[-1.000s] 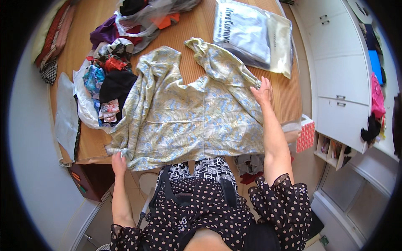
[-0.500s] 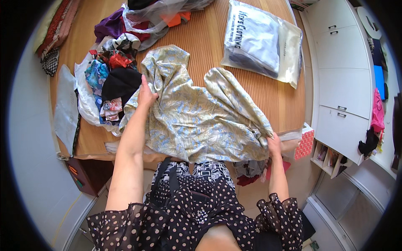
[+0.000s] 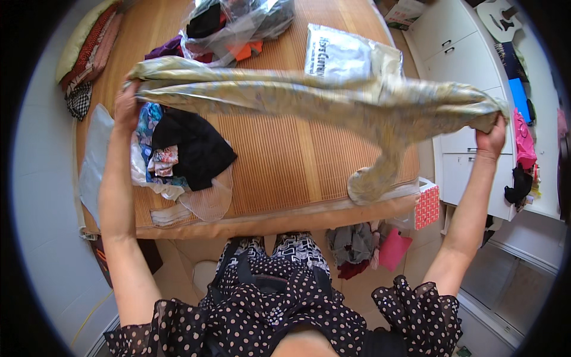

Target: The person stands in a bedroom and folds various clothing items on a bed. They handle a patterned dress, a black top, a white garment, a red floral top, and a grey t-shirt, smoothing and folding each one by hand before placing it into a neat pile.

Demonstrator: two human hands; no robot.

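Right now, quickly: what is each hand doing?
Left hand: closed, holding one end of the patterned garment.
Right hand: closed, holding the garment's other end.

Open mat (image 3: 276, 172) between black cloth (image 3: 193, 146) and sleeve (image 3: 372, 178)

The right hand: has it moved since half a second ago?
Yes. The right hand has gone rightward and higher in the picture: then left of the red-and-white box, now above and right of it.

A home, seemingly a bedroom: brown slatted matting (image 3: 279, 160) at centre, cream, red and pink textiles (image 3: 94, 47) (bedding, apparently) upper left, white handled cupboards (image 3: 473, 62) at right.
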